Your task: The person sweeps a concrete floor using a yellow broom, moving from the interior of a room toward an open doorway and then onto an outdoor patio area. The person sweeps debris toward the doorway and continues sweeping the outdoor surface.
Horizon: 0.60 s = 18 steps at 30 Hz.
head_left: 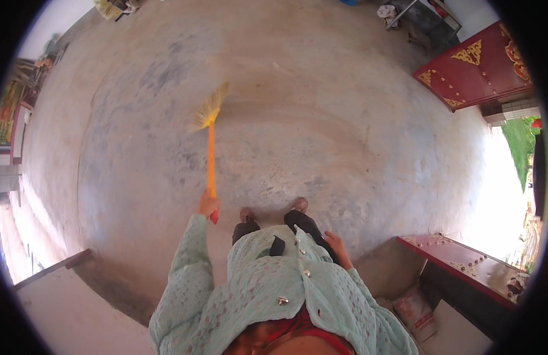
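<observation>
A view straight down over a person standing on a wide, bare concrete floor, grey with darker patches. The person wears a pale green knitted cardigan with buttons, dark trousers and brown shoes whose toes point up the picture.

The left hand is raised ahead of the body, its grip closed around the lower end of a broom's handle. The broom has a long orange handle with a short red end just below the fist, and a fan of straw-yellow bristles at the far end. It reaches away from the person across the floor, left of the floor's centre, the bristles slightly blurred. Whether the bristles touch the floor cannot be told.

The right hand hangs beside the right hip against the dark trousers, holding nothing; the fingers look loosely curled, and how far they are opened cannot be told.

Along the floor's right edge, a dark red door with gold ornaments stands at the upper right, bright daylight and a strip of green beyond it. A second red panel with gold studs lies at the lower right, with a printed sack beside it. At the floor's far edge, upper left, lies another straw broom head. Cluttered items line the left edge, too bent by the lens to make out.
</observation>
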Each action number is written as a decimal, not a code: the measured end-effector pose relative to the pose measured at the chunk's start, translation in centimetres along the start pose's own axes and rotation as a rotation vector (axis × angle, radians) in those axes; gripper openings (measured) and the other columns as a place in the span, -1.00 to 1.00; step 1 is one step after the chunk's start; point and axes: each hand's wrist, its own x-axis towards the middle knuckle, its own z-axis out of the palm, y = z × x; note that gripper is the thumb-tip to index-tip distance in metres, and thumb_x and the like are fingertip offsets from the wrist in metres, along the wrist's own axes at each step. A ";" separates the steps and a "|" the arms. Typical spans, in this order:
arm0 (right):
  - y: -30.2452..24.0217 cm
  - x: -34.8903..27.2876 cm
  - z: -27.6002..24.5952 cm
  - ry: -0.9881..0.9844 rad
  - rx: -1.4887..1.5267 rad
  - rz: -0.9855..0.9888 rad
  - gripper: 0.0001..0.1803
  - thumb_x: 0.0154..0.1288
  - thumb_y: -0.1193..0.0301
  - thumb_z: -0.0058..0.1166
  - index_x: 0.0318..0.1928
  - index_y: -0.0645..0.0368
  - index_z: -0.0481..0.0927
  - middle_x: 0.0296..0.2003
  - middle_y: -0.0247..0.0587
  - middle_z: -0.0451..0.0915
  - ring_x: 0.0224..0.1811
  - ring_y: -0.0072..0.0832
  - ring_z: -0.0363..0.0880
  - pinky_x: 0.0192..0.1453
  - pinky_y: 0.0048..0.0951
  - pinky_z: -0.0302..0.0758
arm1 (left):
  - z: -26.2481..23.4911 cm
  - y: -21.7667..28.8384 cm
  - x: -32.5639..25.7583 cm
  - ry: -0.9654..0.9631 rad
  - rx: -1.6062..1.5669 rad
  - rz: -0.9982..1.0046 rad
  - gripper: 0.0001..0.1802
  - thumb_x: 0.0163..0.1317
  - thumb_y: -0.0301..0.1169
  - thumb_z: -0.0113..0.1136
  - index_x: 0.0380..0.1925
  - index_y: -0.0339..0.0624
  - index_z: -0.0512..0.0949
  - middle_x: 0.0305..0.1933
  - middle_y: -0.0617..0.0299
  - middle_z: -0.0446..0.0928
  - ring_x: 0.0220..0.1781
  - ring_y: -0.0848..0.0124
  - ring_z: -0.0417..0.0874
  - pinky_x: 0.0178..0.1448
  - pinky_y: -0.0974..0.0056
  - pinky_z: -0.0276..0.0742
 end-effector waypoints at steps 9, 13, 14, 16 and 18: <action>-0.2 -0.9 -1.1 -0.012 0.086 0.027 -0.52 0.07 0.31 -0.11 0.00 0.34 0.32 -0.09 -0.09 0.43 -0.03 -0.43 0.37 0.04 -0.50 0.26 | 13.5 3.2 0.9 -0.533 0.006 -0.100 -0.48 -0.22 -0.47 0.08 -0.19 -0.39 0.18 -0.63 0.13 0.39 -0.70 0.38 0.47 -0.67 0.30 0.39; -0.6 -0.2 -1.9 0.008 0.074 0.025 -0.54 0.11 0.25 -0.13 -0.06 0.35 0.37 -0.18 -0.06 0.47 -0.14 -0.41 0.43 -0.05 -0.50 0.33 | 18.0 7.3 -1.3 -0.726 0.075 -0.013 -0.47 -0.26 -0.49 0.07 -0.16 -0.31 0.21 -0.62 0.20 0.35 -0.72 0.45 0.42 -0.68 0.34 0.35; 0.4 0.8 -2.1 -0.017 0.254 0.117 -0.56 0.12 0.22 -0.13 -0.11 0.34 0.39 -0.21 -0.06 0.48 -0.17 -0.40 0.44 -0.08 -0.48 0.34 | 18.8 8.6 -1.6 -0.784 0.084 0.013 -0.49 -0.26 -0.49 0.07 -0.19 -0.31 0.23 -0.62 0.20 0.35 -0.72 0.45 0.42 -0.68 0.35 0.35; 2.4 3.0 -2.1 -0.052 0.628 0.302 -0.59 0.14 0.18 -0.14 -0.22 0.31 0.44 -0.29 -0.06 0.50 -0.24 -0.37 0.46 -0.13 -0.44 0.38 | 20.5 11.7 -2.5 -0.869 0.083 0.048 -0.54 -0.27 -0.50 0.06 -0.23 -0.31 0.26 -0.62 0.20 0.35 -0.72 0.45 0.42 -0.68 0.35 0.35; 1.4 4.3 -2.2 -0.065 0.818 0.266 -0.61 0.14 0.14 -0.14 -0.23 0.24 0.41 -0.35 -0.07 0.49 -0.28 -0.31 0.46 -0.17 -0.36 0.41 | 21.7 14.2 -3.8 -0.899 0.050 0.050 -0.58 -0.28 -0.51 0.06 -0.28 -0.32 0.29 -0.63 0.20 0.34 -0.72 0.45 0.42 -0.68 0.35 0.34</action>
